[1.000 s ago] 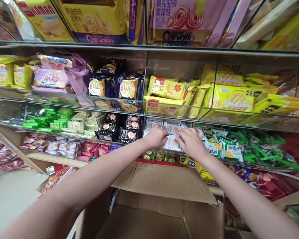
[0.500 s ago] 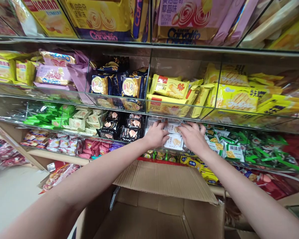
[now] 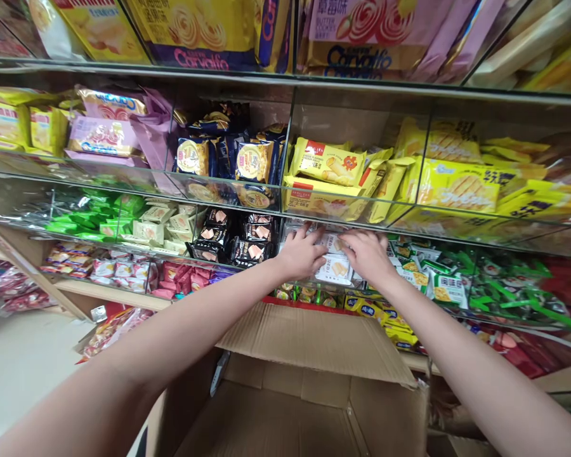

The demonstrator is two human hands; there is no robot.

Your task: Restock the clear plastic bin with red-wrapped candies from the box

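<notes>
Both my hands reach into a clear shelf compartment holding small white snack packets (image 3: pixel 337 269). My left hand (image 3: pixel 301 254) rests palm down on the packets at the left, fingers spread flat over them. My right hand (image 3: pixel 368 254) lies on the packets at the right, fingers stretched toward the back. One white packet with a biscuit picture shows between the two hands. Neither hand is seen lifting anything.
An open cardboard box (image 3: pixel 314 346) stands below my arms, its flap raised toward the shelf. Black packets (image 3: pixel 247 244) fill the compartment to the left, green packets (image 3: pixel 485 279) the one to the right. Yellow packs (image 3: pixel 328 168) sit on the shelf above.
Both hands have slid a little farther back into the compartment over the white packets, and the fingers of my left hand have spread out. The view has tilted slightly.
</notes>
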